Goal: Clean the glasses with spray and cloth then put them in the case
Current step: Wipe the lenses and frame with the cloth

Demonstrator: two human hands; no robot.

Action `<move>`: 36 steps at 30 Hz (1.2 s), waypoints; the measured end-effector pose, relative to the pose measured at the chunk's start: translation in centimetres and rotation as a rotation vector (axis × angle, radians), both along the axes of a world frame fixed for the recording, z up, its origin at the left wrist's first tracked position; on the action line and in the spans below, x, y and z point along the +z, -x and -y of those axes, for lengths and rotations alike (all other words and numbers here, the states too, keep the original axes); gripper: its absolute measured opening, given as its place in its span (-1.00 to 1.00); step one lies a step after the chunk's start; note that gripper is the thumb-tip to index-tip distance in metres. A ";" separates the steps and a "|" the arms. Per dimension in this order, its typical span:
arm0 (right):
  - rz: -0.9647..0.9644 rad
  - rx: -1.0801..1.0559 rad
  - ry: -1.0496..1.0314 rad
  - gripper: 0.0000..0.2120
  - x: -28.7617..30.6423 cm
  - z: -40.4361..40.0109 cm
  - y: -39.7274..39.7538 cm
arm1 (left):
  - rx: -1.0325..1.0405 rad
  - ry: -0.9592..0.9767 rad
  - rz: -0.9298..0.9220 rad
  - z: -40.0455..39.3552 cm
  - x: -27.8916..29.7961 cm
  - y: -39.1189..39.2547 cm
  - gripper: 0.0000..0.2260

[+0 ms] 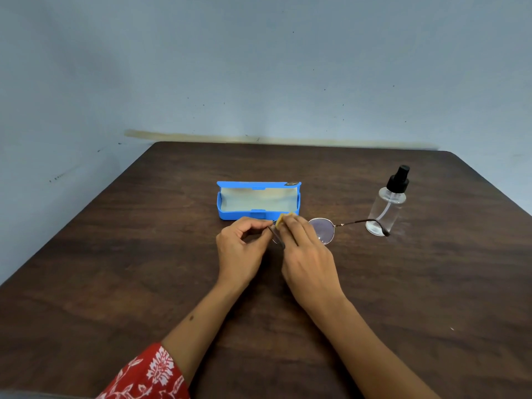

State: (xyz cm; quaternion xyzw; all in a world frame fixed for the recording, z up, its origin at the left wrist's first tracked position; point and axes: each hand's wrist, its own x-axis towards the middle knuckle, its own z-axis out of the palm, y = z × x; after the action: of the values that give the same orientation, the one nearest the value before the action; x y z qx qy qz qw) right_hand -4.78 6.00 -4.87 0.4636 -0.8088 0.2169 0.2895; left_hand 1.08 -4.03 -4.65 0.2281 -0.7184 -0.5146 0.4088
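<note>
Thin metal round glasses (324, 230) are held just above the dark wooden table (144, 254), in front of the case. My left hand (244, 246) pinches the frame at its left hinge. My right hand (305, 254) pinches a small yellow cloth (283, 218) against the left lens, which it mostly hides. The right lens is bare, and its temple arm reaches out right toward the bottle. A blue glasses case (230, 213) stands open with a pale lining, right behind my hands. A clear spray bottle (387, 205) with a black nozzle stands upright at the right.
A blue-grey wall (259, 67) runs close behind the table's far edge. A red patterned sleeve (149, 375) covers my left forearm at the bottom.
</note>
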 end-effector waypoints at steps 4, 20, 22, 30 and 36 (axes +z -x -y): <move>-0.025 0.076 0.047 -0.66 -0.1 -0.4 -0.7 | -0.004 -0.009 -0.006 0.0 0.0 -0.1 -0.87; -0.016 -0.022 0.046 -0.71 0.3 0.0 0.2 | -0.022 -0.011 -0.015 -0.1 0.0 0.0 -0.90; -0.022 0.001 0.037 -0.68 0.2 -0.1 0.0 | -0.019 -0.018 -0.013 0.0 0.1 -0.1 -0.89; -0.053 -0.003 0.041 -0.68 0.0 0.0 0.0 | -0.024 -0.038 -0.025 0.0 0.0 0.0 -0.87; -0.025 0.036 0.025 -0.63 -0.3 -0.1 -0.5 | -0.029 -0.042 -0.026 0.1 -0.1 0.0 -0.84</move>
State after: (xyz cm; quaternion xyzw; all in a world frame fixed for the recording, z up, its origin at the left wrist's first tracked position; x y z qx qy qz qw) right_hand -4.29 6.08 -5.14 0.4773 -0.7939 0.2263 0.3012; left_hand 1.08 -4.15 -4.80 0.2196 -0.7053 -0.5385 0.4055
